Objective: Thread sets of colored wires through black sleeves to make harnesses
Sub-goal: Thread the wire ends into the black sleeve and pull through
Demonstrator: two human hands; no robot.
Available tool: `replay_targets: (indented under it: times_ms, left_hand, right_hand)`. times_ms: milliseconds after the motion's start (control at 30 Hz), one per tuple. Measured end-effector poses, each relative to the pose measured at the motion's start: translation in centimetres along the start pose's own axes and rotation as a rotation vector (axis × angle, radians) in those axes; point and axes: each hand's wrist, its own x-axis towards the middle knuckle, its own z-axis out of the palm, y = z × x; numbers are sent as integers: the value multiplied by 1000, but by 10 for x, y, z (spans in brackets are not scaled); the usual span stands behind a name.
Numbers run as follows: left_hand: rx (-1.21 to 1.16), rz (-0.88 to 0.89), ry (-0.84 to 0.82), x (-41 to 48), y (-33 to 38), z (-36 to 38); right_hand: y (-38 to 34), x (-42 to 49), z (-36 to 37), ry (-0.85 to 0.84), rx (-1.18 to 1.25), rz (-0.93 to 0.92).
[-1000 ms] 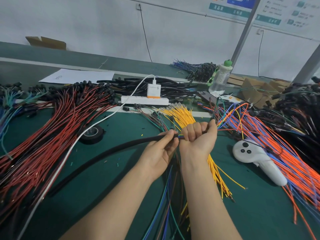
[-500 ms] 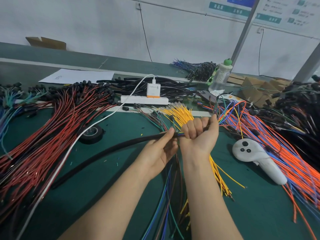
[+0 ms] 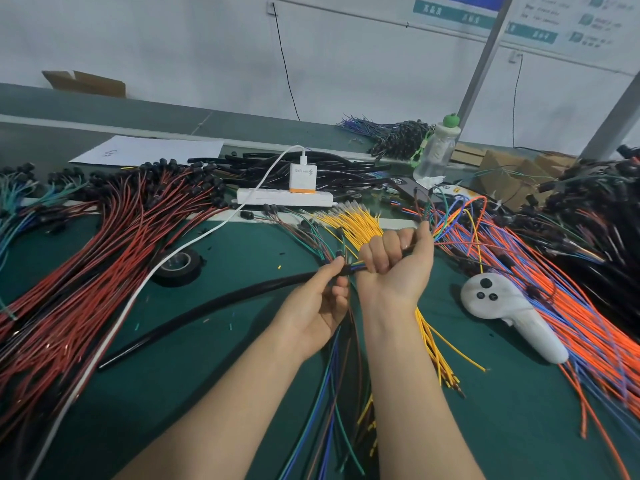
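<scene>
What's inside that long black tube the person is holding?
Coloured wires enter the mouth of the black sleeve, pinched by the left hand; the right hand grips the bundle just beside it. The sleeve is opaque, so how far they reach inside is hidden.

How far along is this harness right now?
Done: a wire set is bunched in the right hand. In hand: the left hand pinches the black sleeve at its mouth, wires entering. Left: none show at the sleeve's far end; yellow wires and orange wires lie loose.
</scene>
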Motion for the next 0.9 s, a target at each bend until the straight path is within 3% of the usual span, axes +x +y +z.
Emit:
replay_targets:
  times_ms: [300,367,433,500,567,633,767,833,900]
  left_hand:
    - [-64,57,-56,-1,3,0]
    - [1,130,-54,-1,5,1]
    - [44,243,-48,-1,10,0]
    - [151,379,-43,-1,14,0]
    - [266,479,-40,-2,16,0]
    - [294,510,-45,-4,20,-2]
    - [175,471,-61,-7,44,-13]
    - [112,488,-23,-8,55,-21]
    - [71,511,-1,-6,59,-26]
  right_hand:
    - [13,1,-1,59,-77,-5]
    - [17,3,-2,82,-282,-68]
    - [24,3,-4,72,-673,-118]
    - [35,-1,-7,3,-923,-46]
    - [41,-5,-6,-84,-988,107]
    - [37,-5,-1,-129,-847,238]
    - [2,11,-1,-66,-144,283]
    - [-10,16,-6,-42,-70,248]
    - [-7,16,-7,28,-171,178]
